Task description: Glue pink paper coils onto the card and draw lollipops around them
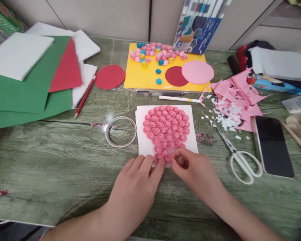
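Observation:
A white square card (144, 147) lies in front of me, covered with many pink paper rosettes (162, 118) in a rounded cluster that narrows toward the bottom. My left hand (137, 180) is bent over the card's lower edge, holding it down, with the thumb against the lowest rosettes. From the right, my right hand (194, 170) pinches at the edge of a low rosette (167, 158); its fingertips partly hide what they grip. A roll of narrow tape (120, 144) lies left of the card.
Behind the card lie a pen (160, 94), a white marker (178, 99) and a yellow sheet (140, 78) with small paper rolls. Scissors (240, 160), a phone (274, 147) and pink scraps (240, 90) lie right. Stacked sheets (20, 90) and a red pencil (85, 97) lie left.

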`<state>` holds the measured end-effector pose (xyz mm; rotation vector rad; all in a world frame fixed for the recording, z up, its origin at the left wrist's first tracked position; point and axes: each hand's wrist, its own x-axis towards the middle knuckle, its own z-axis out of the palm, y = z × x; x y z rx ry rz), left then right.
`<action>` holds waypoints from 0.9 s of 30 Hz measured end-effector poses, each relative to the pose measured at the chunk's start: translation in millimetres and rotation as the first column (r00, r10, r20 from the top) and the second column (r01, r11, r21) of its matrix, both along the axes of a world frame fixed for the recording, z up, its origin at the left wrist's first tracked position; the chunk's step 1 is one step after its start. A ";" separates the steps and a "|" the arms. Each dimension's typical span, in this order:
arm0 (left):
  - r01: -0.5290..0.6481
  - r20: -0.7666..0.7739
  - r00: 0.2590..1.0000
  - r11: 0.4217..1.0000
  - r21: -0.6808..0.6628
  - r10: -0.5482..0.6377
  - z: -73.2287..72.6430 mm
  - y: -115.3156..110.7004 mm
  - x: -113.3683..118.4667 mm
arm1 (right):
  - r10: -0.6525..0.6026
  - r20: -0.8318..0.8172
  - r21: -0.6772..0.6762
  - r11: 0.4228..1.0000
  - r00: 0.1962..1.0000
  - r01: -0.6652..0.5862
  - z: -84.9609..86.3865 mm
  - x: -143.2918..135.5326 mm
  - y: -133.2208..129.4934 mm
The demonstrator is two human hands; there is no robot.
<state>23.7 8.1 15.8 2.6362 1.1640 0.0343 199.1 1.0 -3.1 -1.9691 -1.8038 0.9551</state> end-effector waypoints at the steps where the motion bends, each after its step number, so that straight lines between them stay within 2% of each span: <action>1: -0.002 -0.001 1.000 1.000 0.001 0.002 -0.1 -0.3 -0.1 | 0.000 -0.004 0.006 1.000 1.000 0.000 -0.2 0.1 -0.3; 27: 0.019 -0.056 0.998 0.999 0.032 -0.017 1.2 -2.8 -0.7 | 0.011 -0.005 -0.003 1.000 1.000 -0.011 1.5 0.4 -0.1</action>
